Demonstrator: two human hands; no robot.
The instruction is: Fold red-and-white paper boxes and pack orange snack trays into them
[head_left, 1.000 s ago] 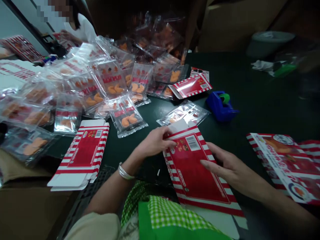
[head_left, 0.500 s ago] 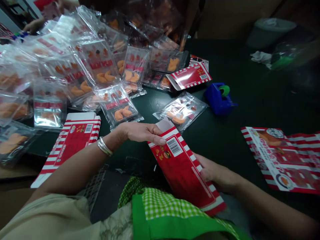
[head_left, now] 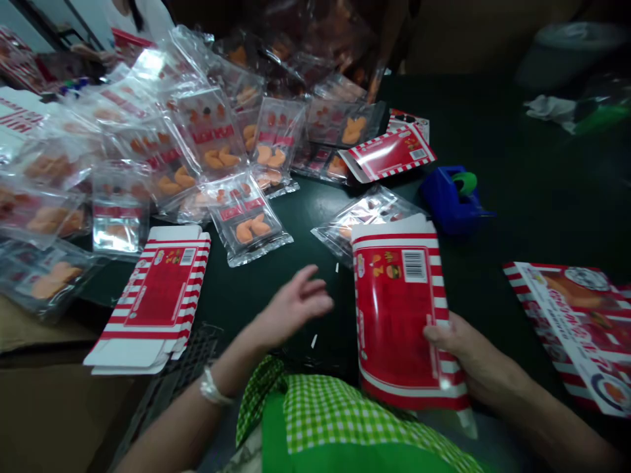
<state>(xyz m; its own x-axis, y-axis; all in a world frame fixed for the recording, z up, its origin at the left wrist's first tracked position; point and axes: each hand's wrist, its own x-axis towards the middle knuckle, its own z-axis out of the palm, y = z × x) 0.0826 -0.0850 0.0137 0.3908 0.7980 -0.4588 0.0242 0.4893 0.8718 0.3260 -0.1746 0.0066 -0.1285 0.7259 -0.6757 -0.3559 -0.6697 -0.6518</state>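
My right hand point(head_left: 456, 341) grips the right edge of a red and white striped cardboard box point(head_left: 394, 322), its thumb on the printed face. The box shows a barcode near the top, and a white flap stands up above it. Away from the box, my left hand point(head_left: 298, 302) hovers over the dark table with fingers apart and nothing in them. Behind the box lies a clear sealed packet point(head_left: 340, 230), partly covered by it. To the left of my left hand is a stack of flat striped cartons point(head_left: 162, 282).
Clear packets with orange pieces point(head_left: 249, 217) are heaped at the left and back. A blue tape dispenser point(head_left: 453, 200) stands right of centre, near another striped box point(head_left: 389, 154). More printed packaging point(head_left: 582, 322) lies at the right. A person point(head_left: 142, 20) is at the far left.
My left hand has let go of the box and drawn back from it. In my right hand the box has turned more upright, with its printed face wider to view.
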